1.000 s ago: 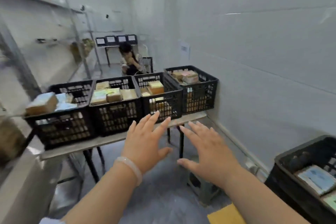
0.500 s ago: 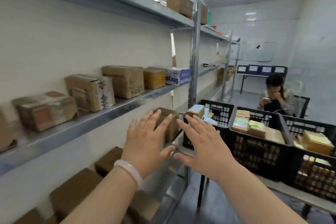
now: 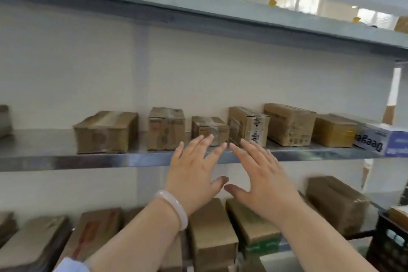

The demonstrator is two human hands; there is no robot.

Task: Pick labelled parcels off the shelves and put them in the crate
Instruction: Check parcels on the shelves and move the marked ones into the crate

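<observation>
Several taped cardboard parcels stand in a row on a metal shelf (image 3: 92, 160) at chest height. A small brown parcel (image 3: 209, 129) sits just behind my fingertips, and a parcel with a white barcode label (image 3: 248, 126) stands to its right. My left hand (image 3: 195, 174) and my right hand (image 3: 262, 180) are raised side by side in front of the shelf edge, fingers straight and spread, holding nothing. A pale bangle circles my left wrist. A black crate (image 3: 388, 247) shows at the lower right edge.
More brown parcels (image 3: 212, 236) lie on the lower shelf under my arms. An upper shelf (image 3: 220, 17) runs overhead. A white and blue printed box (image 3: 379, 140) ends the row at the right. The white wall closes the back.
My view has swung left from the table of crates to face the shelves square on. Both hands have stayed raised and spread, now nearer the middle shelf's parcels.
</observation>
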